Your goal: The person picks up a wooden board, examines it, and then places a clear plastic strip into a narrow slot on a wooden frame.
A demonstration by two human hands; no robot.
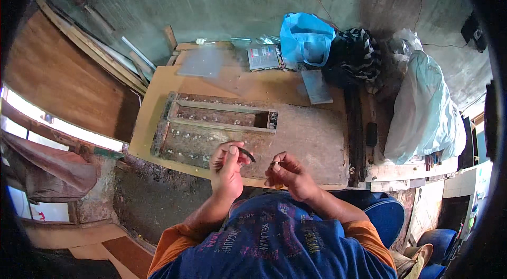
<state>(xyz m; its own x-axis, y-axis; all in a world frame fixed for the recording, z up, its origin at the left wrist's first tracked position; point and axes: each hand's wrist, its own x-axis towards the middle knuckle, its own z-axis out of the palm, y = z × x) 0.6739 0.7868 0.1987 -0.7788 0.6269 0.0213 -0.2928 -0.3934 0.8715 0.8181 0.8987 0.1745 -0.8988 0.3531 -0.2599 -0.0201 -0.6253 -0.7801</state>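
My left hand (227, 169) is closed, thumb against fingers, on a thin, dark, slightly curved strip (246, 154) that points toward my other hand. A short gap to its right, my right hand (289, 174) is pinched shut. A small dark tip shows at those fingertips, and a yellow-orange bit (279, 186) peeks out beneath them; what this object is, I cannot make out. Both hands are over the near edge of a worn wooden board (311, 136). Beyond them, a long narrow wooden frame (222, 125) lies on the board.
The board rests on a tan tabletop (145, 126). Toward the back are a boxy metal device (264, 58), a blue bag (306, 36), a grey flat panel (317, 87) and dark patterned cloth (356, 60). A pale covered bundle (422, 110) stands at right; planks (90, 49) lean at left.
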